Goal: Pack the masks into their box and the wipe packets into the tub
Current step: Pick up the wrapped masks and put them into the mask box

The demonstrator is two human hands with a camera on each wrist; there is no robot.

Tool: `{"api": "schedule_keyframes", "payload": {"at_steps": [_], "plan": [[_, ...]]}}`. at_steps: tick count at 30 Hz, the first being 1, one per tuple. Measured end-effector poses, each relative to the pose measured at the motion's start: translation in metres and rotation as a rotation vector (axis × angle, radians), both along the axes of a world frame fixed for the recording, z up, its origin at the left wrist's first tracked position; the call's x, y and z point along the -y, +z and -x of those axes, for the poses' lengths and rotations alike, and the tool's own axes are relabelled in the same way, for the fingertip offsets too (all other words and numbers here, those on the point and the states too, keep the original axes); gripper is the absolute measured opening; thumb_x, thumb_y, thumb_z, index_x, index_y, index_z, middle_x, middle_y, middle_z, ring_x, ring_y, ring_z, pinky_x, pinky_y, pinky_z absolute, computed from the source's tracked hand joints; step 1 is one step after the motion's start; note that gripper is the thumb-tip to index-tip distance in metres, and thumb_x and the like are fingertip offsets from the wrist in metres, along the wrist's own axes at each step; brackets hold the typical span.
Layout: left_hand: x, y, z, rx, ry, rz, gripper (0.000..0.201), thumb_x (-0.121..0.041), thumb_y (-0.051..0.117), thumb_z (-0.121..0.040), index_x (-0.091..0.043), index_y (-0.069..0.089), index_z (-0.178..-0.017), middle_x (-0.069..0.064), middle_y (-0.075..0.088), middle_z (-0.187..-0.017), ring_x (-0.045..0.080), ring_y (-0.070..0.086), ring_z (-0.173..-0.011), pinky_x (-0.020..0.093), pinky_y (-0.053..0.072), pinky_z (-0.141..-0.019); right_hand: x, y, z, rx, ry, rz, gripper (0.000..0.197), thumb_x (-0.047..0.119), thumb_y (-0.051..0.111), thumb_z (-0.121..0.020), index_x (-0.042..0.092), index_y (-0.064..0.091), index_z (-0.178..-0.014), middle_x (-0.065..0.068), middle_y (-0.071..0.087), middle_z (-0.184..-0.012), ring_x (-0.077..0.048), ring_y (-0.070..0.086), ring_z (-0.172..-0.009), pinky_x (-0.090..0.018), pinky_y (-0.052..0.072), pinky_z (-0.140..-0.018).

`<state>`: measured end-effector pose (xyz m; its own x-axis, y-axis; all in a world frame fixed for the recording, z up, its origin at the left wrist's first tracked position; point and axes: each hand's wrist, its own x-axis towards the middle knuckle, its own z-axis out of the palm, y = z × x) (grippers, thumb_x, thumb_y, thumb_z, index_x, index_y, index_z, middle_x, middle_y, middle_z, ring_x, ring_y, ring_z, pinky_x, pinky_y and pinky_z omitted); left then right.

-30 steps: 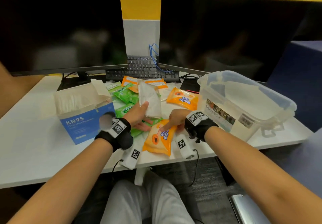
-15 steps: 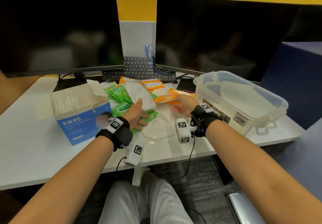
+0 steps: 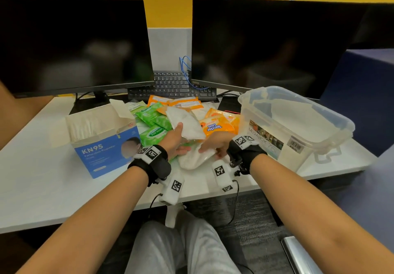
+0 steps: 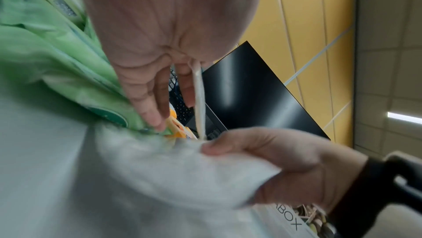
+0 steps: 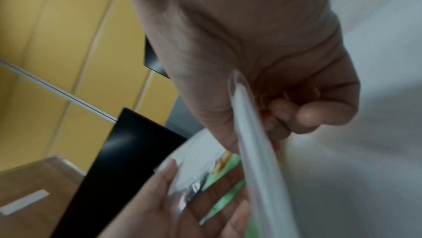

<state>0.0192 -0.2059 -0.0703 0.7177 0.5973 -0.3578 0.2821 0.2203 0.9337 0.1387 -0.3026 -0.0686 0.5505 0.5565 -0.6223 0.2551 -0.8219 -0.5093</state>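
Observation:
My left hand (image 3: 181, 139) holds a white mask (image 3: 185, 124) upright between thumb and fingers, over the pile of packets. In the left wrist view that mask (image 4: 199, 97) shows edge-on in the pinch. My right hand (image 3: 210, 147) grips a second, wrapped mask (image 3: 196, 159) lying on the desk just in front; the right wrist view shows its fingers curled on the wrapper's edge (image 5: 253, 142). The open blue KN95 box (image 3: 102, 145) stands to the left, with masks inside. The clear plastic tub (image 3: 298, 137) stands to the right. Orange wipe packets (image 3: 217, 127) and green wipe packets (image 3: 153, 133) lie between them.
Two dark monitors (image 3: 74, 43) stand at the back, with a black keyboard (image 3: 172, 86) and a blue cable between them. The white desk (image 3: 42, 184) ends close to my wrists, with my lap below. A blue partition stands at the right.
My right hand carried an orange packet from the desk's front to the pile beside the tub, then came back onto the wrapped mask. The left hand kept holding its mask.

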Motion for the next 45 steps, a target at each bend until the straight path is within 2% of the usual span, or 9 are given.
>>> {"api": "schedule_keyframes", "payload": {"at_steps": [5, 7, 11, 15, 20, 27, 32, 36, 45], "plan": [[-0.015, 0.017, -0.003, 0.205, 0.053, 0.049, 0.035, -0.038, 0.032, -0.101, -0.016, 0.056, -0.115, 0.003, 0.063, -0.104, 0.016, 0.060, -0.096, 0.027, 0.046, -0.095, 0.014, 0.077, 0.000, 0.457, 0.188, -0.142, 0.035, 0.029, 0.066, -0.087, 0.013, 0.061, -0.117, -0.008, 0.060, -0.112, -0.027, 0.057, -0.104, -0.031, 0.051, -0.085], [-0.017, 0.031, -0.001, 0.257, 0.000, 0.059, 0.039, -0.036, 0.030, -0.102, -0.012, 0.059, -0.113, -0.001, 0.071, -0.093, 0.007, 0.068, -0.083, 0.022, 0.052, -0.079, 0.014, 0.099, -0.002, 0.553, 0.252, -0.235, 0.034, 0.030, 0.067, -0.085, 0.021, 0.065, -0.117, -0.002, 0.063, -0.113, -0.022, 0.058, -0.106, -0.027, 0.046, -0.079], [-0.021, 0.063, 0.003, 0.294, -0.058, 0.019, 0.041, -0.033, 0.032, -0.101, -0.007, 0.064, -0.093, 0.012, 0.068, -0.104, 0.019, 0.066, -0.092, 0.032, 0.052, -0.083, 0.005, 0.113, -0.006, 0.472, 0.255, -0.410, 0.036, 0.031, 0.072, -0.082, 0.021, 0.070, -0.116, -0.001, 0.068, -0.116, -0.019, 0.063, -0.102, -0.035, 0.052, -0.092], [-0.040, 0.082, 0.014, 0.364, 0.123, -0.021, 0.042, -0.036, 0.047, -0.094, -0.006, 0.058, -0.122, 0.016, 0.064, -0.124, 0.029, 0.063, -0.111, 0.042, 0.047, -0.102, -0.010, 0.104, -0.005, 0.267, -0.023, -0.795, 0.033, 0.030, 0.079, -0.075, 0.009, 0.068, -0.099, -0.015, 0.069, -0.101, -0.020, 0.066, -0.087, -0.037, 0.055, -0.076], [-0.075, 0.090, 0.044, 0.458, 0.317, 0.033, 0.045, -0.040, 0.049, -0.093, -0.008, 0.059, -0.123, 0.012, 0.067, -0.120, 0.029, 0.063, -0.113, 0.045, 0.047, -0.102, -0.053, 0.090, 0.017, -0.135, -0.099, -0.922, 0.050, 0.023, 0.074, -0.083, 0.010, 0.050, -0.125, -0.011, 0.066, -0.116, -0.018, 0.067, -0.083, -0.028, 0.057, -0.061], [-0.118, 0.120, 0.124, 0.473, 0.493, -0.160, 0.042, -0.044, 0.028, -0.101, -0.016, 0.050, -0.123, 0.008, 0.061, -0.122, 0.027, 0.061, -0.113, 0.038, 0.046, -0.101, -0.112, 0.106, 0.071, 0.232, -0.010, -1.170, 0.013, 0.020, 0.057, -0.094, 0.012, 0.051, -0.101, 0.000, 0.058, -0.088, -0.012, 0.058, -0.063, -0.026, 0.051, -0.047], [-0.150, 0.107, 0.170, 0.361, 0.511, -0.177, 0.061, -0.053, 0.015, -0.100, -0.015, 0.034, -0.144, 0.017, 0.051, -0.138, 0.033, 0.053, -0.124, 0.041, 0.037, -0.110, -0.144, 0.118, 0.107, 0.589, 0.221, -1.037, 0.011, 0.019, 0.051, -0.093, 0.012, 0.044, -0.096, -0.003, 0.052, -0.076, -0.027, 0.057, -0.068, -0.037, 0.050, -0.052], [-0.151, 0.098, 0.172, 0.368, 0.475, -0.143, 0.062, -0.058, 0.016, -0.097, -0.023, 0.022, -0.148, 0.016, 0.053, -0.136, 0.031, 0.052, -0.125, 0.040, 0.037, -0.111, -0.158, 0.129, 0.136, 0.927, 0.459, -0.684, 0.018, 0.015, 0.045, -0.094, 0.009, 0.049, -0.109, -0.017, 0.062, -0.099, -0.037, 0.060, -0.091, -0.034, 0.039, -0.066], [-0.154, 0.079, 0.159, 0.285, 0.315, -0.252, 0.057, -0.052, 0.013, -0.099, -0.023, 0.037, -0.142, -0.001, 0.055, -0.130, 0.005, 0.058, -0.101, 0.018, 0.042, -0.083, -0.188, 0.110, 0.171, 0.862, 0.735, -0.226, 0.026, 0.005, 0.044, -0.095, -0.003, 0.058, -0.116, -0.017, 0.062, -0.119, -0.032, 0.061, -0.108, -0.034, 0.048, -0.082]]}}
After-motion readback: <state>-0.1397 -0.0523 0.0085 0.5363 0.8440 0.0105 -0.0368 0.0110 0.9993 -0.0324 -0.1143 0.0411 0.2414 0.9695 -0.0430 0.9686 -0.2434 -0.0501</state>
